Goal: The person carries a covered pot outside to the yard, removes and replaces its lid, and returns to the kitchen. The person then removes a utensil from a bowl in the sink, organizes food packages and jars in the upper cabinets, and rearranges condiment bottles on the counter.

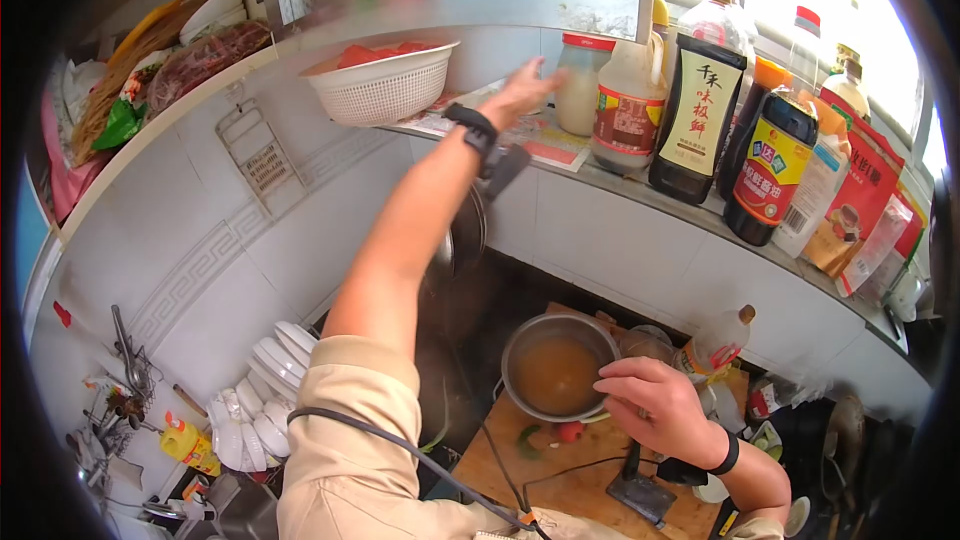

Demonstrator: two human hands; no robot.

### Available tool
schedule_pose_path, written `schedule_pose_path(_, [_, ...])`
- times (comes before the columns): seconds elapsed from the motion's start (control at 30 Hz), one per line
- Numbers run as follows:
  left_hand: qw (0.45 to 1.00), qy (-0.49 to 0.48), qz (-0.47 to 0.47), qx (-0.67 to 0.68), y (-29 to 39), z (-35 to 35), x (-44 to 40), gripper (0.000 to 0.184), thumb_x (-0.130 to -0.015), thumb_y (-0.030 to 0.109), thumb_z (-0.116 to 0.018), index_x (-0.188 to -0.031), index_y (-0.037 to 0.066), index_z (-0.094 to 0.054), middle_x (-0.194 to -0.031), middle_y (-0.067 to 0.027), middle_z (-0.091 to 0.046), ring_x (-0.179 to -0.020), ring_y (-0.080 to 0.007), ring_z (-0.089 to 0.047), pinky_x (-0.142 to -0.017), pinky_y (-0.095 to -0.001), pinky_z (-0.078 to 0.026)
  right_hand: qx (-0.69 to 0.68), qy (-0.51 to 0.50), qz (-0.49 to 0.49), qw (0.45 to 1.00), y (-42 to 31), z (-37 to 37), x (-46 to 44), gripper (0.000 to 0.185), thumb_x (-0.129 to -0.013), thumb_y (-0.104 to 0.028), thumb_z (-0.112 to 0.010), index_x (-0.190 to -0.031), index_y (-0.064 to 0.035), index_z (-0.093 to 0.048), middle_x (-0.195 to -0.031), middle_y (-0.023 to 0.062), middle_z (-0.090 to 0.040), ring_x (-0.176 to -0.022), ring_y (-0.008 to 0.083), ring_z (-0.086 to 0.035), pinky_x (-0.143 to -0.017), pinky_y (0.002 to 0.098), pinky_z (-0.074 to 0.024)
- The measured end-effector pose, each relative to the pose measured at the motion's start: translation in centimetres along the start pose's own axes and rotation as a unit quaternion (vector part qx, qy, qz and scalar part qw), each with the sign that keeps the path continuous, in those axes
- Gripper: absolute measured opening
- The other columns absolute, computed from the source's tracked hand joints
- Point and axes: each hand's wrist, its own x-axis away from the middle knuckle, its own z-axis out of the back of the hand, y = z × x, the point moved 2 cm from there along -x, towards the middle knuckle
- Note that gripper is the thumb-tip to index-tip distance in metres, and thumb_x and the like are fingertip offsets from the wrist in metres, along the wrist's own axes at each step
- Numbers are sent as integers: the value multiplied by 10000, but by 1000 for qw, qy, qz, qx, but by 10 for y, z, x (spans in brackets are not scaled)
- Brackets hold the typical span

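Little room: inside shelf's (705,214) front edge, between jar (583,92) and my left hand (522,92).
Jar axis: upright, lid upward.
Grasp: left released; right hand (662,406) half-bent beside pot (514,380), hold I cannot tell.

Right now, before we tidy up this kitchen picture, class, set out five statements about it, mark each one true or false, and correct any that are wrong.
1. The left hand is stretched out over the ledge. True.
2. The white basket is down in the sink. False: it is up high, at the left end of the ledge.
3. The metal container has brownish liquid in it. True.
4. The right hand is up among the bottles. False: it is lower down, by the container's right rim.
5. The jar with the red lid stands on the ledge. True.
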Motion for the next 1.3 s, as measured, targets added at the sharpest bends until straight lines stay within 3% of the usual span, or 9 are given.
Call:
schedule_pose_path(0.13, [899,-57,-30,-434,-30,69,19,488,-811,413,-672,-1089,12,-665,-1099,-206,-654,-1041,-336,-614,-890,-406,-478,0,-10,-8,1000,3,-4,-1,181,-748,-35,-688,-927,-30,-662,-995,119,-649,-813,283,-645,-673,357,-539])
schedule_pose_path(0.27, [893,-101,17,-439,-52,84,28,314,-798,334,-667,-949,63,-717,-922,-198,-677,-911,-364,-637,-811,-423,-497,-3,-33,-20,999,5,-8,-4,169,-749,-40,-682,-916,-29,-662,-995,116,-651,-819,285,-646,-676,357,-537])
schedule_pose_path(0.47, [892,44,11,-449,-38,82,27,233,-831,271,-586,-913,94,-714,-869,-173,-676,-854,-356,-644,-745,-451,-489,-7,-31,-11,999,2,-8,-8,175,-742,-37,-679,-916,-29,-667,-992,112,-651,-819,283,-647,-672,358,-535])
schedule_pose_path(0.53, [951,148,2,-269,-10,87,45,214,-859,220,-557,-933,89,-710,-899,-167,-683,-859,-362,-647,-774,-462,-501,-4,-29,-15,999,1,-6,-6,177,-741,-36,-678,-917,-30,-668,-992,111,-651,-819,282,-647,-669,358,-534])
schedule_pose_path(0.83, [953,228,106,-169,-12,104,32,268,-938,286,-537,-943,55,-675,-874,-140,-686,-811,-272,-661,-672,-426,-496,-12,-44,-12,999,1,-5,-8,171,-746,-32,-674,-917,-31,-676,-996,113,-651,-796,280,-649,-654,352,-530])
schedule_pose_path(0.93, [949,264,147,92,-48,100,12,281,-971,287,-503,-973,50,-654,-846,-99,-668,-735,-235,-649,-592,-429,-505,-15,-27,16,999,-1,-6,-12,163,-749,-34,-674,-912,-31,-675,-989,108,-651,-785,271,-648,-648,348,-528])
schedule_pose_path(1.0, [885,174,303,309,-58,97,17,258,-984,298,-491,-1028,82,-624,-843,-58,-641,-707,-205,-629,-571,-409,-527,-31,-41,10,999,-2,-7,-11,151,-756,-47,-675,-907,-34,-676,-983,96,-652,-772,263,-646,-646,347,-525])
schedule_pose_path(1.2, [927,40,339,155,-13,88,59,365,-911,374,-629,-1110,70,-589,-950,-111,-645,-816,-221,-658,-653,-353,-554,-23,-36,16,999,-2,-2,-2,139,-770,-74,-673,-905,-44,-680,-986,80,-655,-771,265,-643,-653,356,-525])
schedule_pose_path(1.3, [943,36,310,112,-24,81,48,424,-838,206,-718,-1189,49,-541,-949,-104,-651,-813,-210,-663,-631,-317,-550,-13,-28,11,999,2,0,4,139,-770,-74,-672,-906,-45,-680,-989,83,-656,-785,272,-643,-665,358,-525])
